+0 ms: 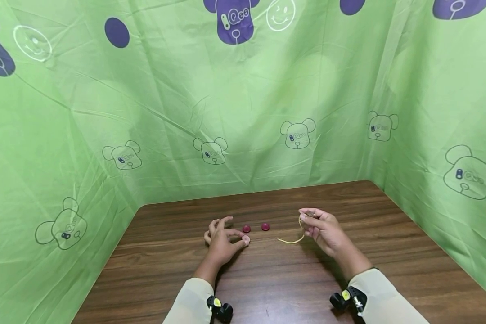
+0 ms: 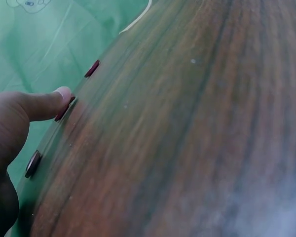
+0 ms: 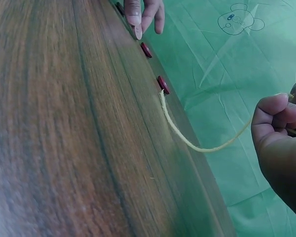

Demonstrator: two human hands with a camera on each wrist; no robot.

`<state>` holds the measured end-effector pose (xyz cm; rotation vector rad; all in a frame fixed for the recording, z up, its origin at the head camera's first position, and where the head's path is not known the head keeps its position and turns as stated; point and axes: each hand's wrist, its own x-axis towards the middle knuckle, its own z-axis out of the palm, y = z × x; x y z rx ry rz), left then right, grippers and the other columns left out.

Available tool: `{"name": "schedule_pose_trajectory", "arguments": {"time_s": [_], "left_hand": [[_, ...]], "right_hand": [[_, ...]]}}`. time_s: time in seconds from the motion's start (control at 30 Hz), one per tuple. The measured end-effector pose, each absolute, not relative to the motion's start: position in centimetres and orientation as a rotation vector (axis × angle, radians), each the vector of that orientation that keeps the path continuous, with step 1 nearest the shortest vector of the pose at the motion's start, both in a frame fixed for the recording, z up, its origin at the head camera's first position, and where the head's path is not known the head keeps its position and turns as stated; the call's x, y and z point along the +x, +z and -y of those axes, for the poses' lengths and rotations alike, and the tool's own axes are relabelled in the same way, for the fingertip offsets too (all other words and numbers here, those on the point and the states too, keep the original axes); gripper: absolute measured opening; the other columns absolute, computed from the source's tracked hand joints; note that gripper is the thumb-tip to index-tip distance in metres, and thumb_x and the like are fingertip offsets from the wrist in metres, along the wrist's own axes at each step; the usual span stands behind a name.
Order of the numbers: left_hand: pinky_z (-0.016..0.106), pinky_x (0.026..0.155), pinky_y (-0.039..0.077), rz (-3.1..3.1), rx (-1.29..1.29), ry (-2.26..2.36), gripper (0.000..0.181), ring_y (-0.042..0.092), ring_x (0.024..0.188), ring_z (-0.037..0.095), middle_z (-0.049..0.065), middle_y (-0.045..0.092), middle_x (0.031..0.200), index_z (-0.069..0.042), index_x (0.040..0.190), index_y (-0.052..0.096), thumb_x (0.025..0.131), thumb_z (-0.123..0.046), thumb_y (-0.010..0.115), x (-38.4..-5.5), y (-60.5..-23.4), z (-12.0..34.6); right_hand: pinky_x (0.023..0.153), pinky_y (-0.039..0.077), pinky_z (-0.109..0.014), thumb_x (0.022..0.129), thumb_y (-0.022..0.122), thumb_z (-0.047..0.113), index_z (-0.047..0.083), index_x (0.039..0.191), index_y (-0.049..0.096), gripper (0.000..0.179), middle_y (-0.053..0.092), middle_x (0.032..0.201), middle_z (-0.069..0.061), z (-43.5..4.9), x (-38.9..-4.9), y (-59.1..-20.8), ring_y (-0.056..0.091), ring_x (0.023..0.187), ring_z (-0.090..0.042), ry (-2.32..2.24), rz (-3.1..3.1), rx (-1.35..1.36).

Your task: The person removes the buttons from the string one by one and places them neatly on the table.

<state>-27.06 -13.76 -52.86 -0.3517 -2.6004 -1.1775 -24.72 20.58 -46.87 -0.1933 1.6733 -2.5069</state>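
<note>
Here, green curtains border a tabletop; right fingers pinch cord; left fingers, I can't tell.

Curved yellow string near red discs

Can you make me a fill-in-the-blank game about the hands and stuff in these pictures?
1. The right hand holds a string that is coloured ____.
2. The small discs lie closer to the ____ hand than to the other one.
3. The cloth behind the table is mostly ____.

Missing words: yellow; left; green.
</note>
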Motion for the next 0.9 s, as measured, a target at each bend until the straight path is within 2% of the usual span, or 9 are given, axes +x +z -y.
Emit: {"name": "schedule_pose_trajectory", "arguments": {"time_s": [0.27,0.63,0.9], "left_hand": [[0.077,0.119,-0.003,2.667,-0.293,-1.171,0.018,0.016,0.160,0.052,0.012,0.049,0.165,-0.022,0.088,0.086,0.084,-0.037,0.095,-26.94,-52.58,13.56],[0.074,0.121,-0.003,2.698,-0.260,-1.165,0.015,0.015,0.163,0.049,0.008,0.048,0.168,-0.024,0.090,0.086,0.086,-0.036,0.095,-26.85,-52.48,13.39],[0.074,0.120,-0.002,2.698,-0.264,-1.166,0.017,0.016,0.162,0.050,0.009,0.049,0.167,-0.022,0.091,0.086,0.086,-0.036,0.095,-26.77,-52.48,13.43]], "right_hand": [[0.067,0.054,-0.022,0.102,0.073,0.002,0.015,0.111,0.077,0.017,0.073,0.095,0.007,-20.49,-24.62,-46.86,0.062,0.075,-0.005,-2.531,-1.672,-0.196],[0.069,0.055,-0.021,0.104,0.066,-0.004,0.018,0.110,0.078,0.026,0.074,0.098,0.010,-20.63,-24.71,-47.07,0.065,0.078,-0.003,-2.520,-1.679,-0.217],[0.068,0.055,-0.021,0.103,0.068,-0.004,0.020,0.107,0.079,0.027,0.074,0.100,0.009,-20.53,-24.88,-47.09,0.066,0.079,-0.004,-2.507,-1.706,-0.189]]}}
